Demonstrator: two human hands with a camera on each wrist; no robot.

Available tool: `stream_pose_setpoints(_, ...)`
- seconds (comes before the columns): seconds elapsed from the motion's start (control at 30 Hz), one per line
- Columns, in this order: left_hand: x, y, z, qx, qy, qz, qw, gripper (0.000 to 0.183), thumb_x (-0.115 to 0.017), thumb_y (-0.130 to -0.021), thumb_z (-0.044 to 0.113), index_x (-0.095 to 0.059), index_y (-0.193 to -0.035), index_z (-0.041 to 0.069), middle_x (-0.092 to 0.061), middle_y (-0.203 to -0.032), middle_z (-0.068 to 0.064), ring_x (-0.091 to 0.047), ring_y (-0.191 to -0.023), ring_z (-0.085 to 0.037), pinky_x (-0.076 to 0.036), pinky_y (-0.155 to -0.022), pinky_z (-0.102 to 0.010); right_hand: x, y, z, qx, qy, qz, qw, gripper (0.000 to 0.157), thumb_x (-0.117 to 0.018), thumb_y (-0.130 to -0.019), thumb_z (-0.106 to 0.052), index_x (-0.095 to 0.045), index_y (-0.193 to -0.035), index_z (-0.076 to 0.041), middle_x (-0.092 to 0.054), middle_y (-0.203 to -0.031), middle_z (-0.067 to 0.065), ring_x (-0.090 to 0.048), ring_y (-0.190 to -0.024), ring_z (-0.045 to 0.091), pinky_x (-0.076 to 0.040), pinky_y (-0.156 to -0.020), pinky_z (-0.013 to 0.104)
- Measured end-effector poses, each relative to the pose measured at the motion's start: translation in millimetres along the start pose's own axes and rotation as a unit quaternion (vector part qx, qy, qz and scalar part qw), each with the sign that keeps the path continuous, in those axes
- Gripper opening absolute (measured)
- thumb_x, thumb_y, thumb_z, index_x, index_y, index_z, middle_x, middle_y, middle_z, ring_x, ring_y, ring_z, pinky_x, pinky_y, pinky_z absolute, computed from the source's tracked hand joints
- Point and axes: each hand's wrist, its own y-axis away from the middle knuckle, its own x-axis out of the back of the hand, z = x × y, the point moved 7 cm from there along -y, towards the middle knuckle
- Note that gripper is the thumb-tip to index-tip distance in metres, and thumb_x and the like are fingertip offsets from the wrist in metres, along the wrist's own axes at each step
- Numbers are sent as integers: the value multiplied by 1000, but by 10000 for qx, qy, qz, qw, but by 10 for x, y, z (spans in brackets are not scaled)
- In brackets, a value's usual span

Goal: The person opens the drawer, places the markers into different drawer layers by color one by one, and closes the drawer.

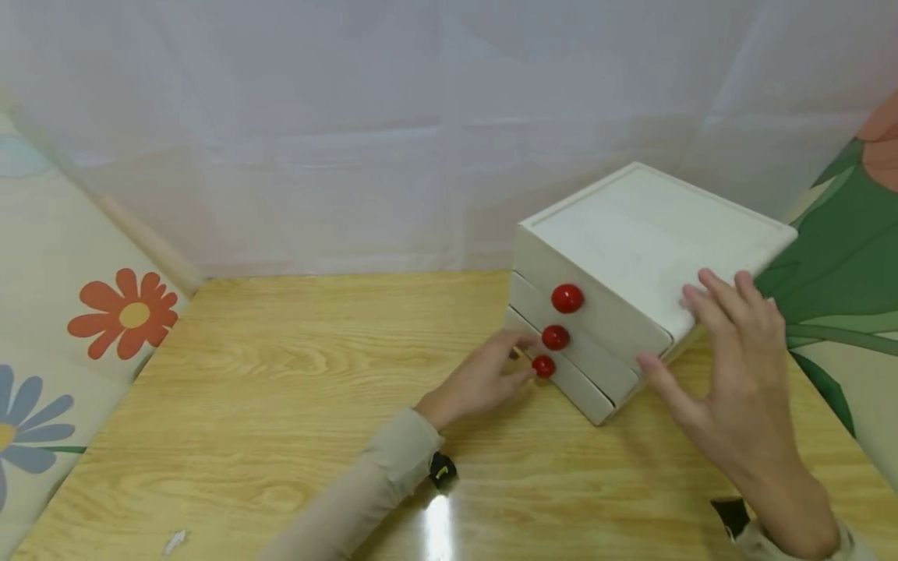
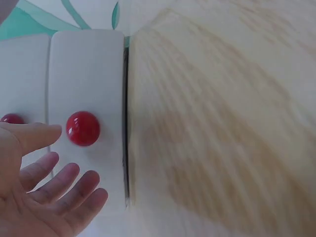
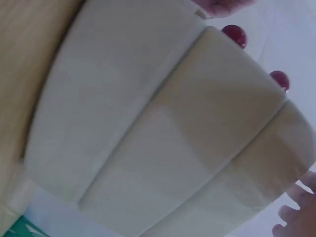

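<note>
A white three-drawer cabinet (image 1: 659, 234) stands at an angle on the table, with a round red knob on each drawer front. My left hand (image 1: 487, 374) is at the bottom red knob (image 1: 543, 366). In the left wrist view, the thumb of that hand (image 2: 47, 192) points at the bottom knob (image 2: 83, 128), and its loosely spread fingers lie beside the knob, not curled round it. My right hand (image 1: 744, 382) has its fingers spread at the near right edge of the cabinet top. Fingers of the right hand (image 3: 298, 210) show beside the cabinet side (image 3: 182, 133) in the right wrist view.
The wood-grain table (image 1: 316, 351) runs back to a pale hanging cloth (image 1: 316, 140). Flower-patterned panels stand at the left (image 1: 133, 315) and right (image 1: 835, 312). A small whitish mark (image 1: 175, 541) lies near the table's front left.
</note>
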Motion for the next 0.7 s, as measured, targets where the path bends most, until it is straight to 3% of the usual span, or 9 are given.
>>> stream_pose_setpoints(0.17,163,60,4,-81,-92,309,9994,42,-60,-100,21,-50,-140,11,-55,-138,-7,-56,-123,-24,-50,-103,-31,-29,-130,-180,200,158,251,9994,80,-49,-94,-65,-56,-130,6,-52,-142,22,-32,-145,41,-16,-121,64)
stream_pose_setpoints(0.37,393,110,-5,-290,-663,904,9933,44,-60,-100,22,-50,-140,8,-55,-141,-9,-51,-132,-26,-44,-112,-38,-180,-238,-423,814,81,302,9962,72,-48,-97,-60,-58,-128,4,-53,-144,16,-31,-148,32,-15,-125,51)
stream_pose_setpoints(0.53,604,149,-9,-516,-1272,1425,9802,50,-62,-98,22,-47,-142,4,-52,-144,-14,-48,-136,-30,-39,-116,-44,-306,-295,-591,1161,36,387,9925,65,-50,-97,-54,-57,-131,2,-52,-147,14,-32,-149,28,-15,-126,44)
stream_pose_setpoints(0.7,816,159,-46,-666,-1727,1948,9632,55,-66,-95,21,-46,-143,1,-50,-145,-18,-49,-134,-35,-41,-113,-54,-457,-345,-743,1291,-32,113,9916,65,-48,-99,-52,-54,-134,3,-50,-148,17,-31,-148,32,-18,-125,48)
